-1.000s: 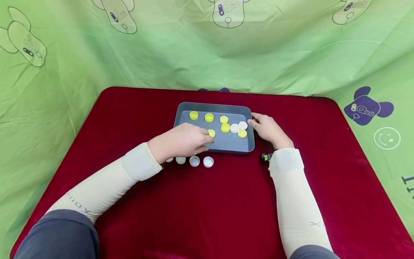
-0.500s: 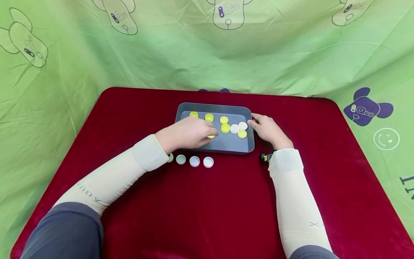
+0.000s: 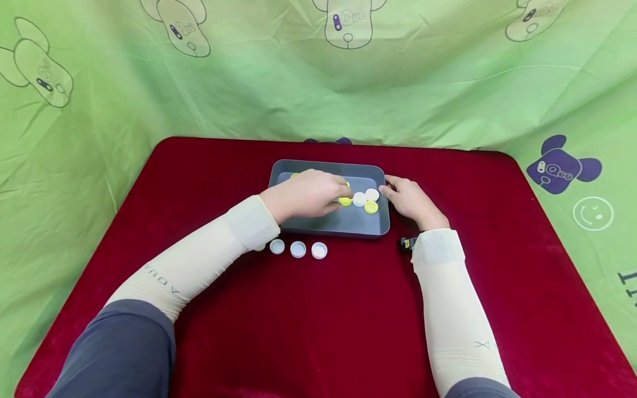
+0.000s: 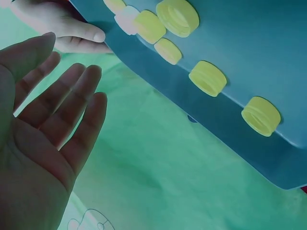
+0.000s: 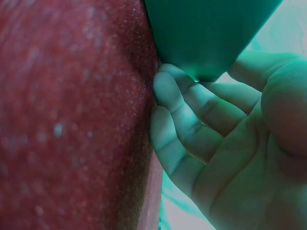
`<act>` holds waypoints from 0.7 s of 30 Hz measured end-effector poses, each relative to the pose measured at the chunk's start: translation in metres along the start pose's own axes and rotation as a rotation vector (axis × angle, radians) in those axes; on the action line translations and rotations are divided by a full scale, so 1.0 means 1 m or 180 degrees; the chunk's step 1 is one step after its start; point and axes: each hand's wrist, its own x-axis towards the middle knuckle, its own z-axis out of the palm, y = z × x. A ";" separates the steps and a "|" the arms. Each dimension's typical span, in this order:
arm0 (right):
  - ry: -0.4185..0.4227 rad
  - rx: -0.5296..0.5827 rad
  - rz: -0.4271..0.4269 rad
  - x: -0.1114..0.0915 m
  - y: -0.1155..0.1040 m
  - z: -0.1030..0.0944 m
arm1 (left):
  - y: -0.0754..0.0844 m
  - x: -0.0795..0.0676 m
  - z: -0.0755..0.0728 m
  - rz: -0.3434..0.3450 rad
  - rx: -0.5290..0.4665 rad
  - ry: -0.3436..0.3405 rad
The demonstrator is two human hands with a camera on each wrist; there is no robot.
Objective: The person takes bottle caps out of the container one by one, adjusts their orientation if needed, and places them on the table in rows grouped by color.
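Observation:
A blue-grey tray (image 3: 343, 225) holds several yellow bottle caps (image 3: 370, 207) and a pair of white bottle caps (image 3: 359, 199). My left hand (image 3: 308, 193) is over the tray, hiding its left part and some caps; its fingertips are close to a yellow cap (image 3: 345, 202). In the left wrist view that hand (image 4: 53, 124) has loosely extended fingers and an empty palm, with yellow caps (image 4: 207, 78) lying beyond. My right hand (image 3: 410, 200) grips the tray's right wall, thumb at the rim and fingers outside, low against the tray (image 5: 206, 38) in the right wrist view.
A row of several pale caps (image 3: 298, 249) lies on the red tablecloth (image 3: 308, 320) before the tray, the leftmost partly behind the left wrist. A black device (image 3: 407, 244) sits at the right wrist. Green printed cloth (image 3: 278, 99) hangs behind the table.
My left hand has moved right and slightly away from me over the tray, from one yellow cap toward another farther right. The right hand stays at the tray's right wall.

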 end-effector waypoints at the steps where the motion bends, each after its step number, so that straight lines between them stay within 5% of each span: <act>1: -0.0004 -0.0004 0.0009 0.000 0.000 0.000 | 0.000 0.001 -0.001 0.0004 0.0011 0.0005; 21: 0.0046 -0.0025 -0.0078 0.002 0.000 0.001 | -0.011 0.019 0.003 -0.0147 -0.0085 -0.0231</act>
